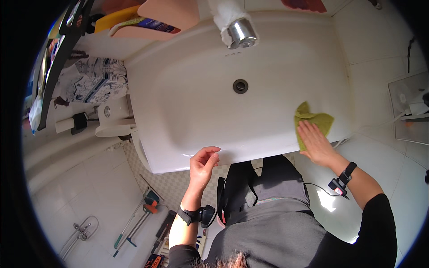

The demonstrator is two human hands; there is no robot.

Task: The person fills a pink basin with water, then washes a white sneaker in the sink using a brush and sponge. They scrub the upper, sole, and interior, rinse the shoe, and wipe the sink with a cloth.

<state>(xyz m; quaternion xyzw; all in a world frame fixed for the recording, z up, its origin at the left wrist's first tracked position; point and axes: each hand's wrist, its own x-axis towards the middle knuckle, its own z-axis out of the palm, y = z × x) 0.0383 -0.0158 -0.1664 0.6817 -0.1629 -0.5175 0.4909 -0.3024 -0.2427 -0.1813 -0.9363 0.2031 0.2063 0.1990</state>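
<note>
A wide white washbasin (201, 107) lies before me, with a dark drain plug (240, 86) in its bowl. Under a chrome faucet (243, 32) at the back runs a short row of overflow slots. My right hand (313, 140) presses flat on a green cloth (316, 120) at the basin's right front rim; the cloth is creased, with one corner folded up at the back. Over the front edge, left of centre, my left hand (204, 164) hovers with curled fingers and the thumb near the fingertips. Nothing shows in it. Both wrists carry strapped devices.
A toilet (115, 117) stands left of the basin, below a black shelf (55, 73) with several items. Pink holders (171, 16) hang at the back left. Long-handled cleaning tools (137, 221) lean at lower left, near a wall-mounted shower mixer (80, 231). A tiled wall bounds the right.
</note>
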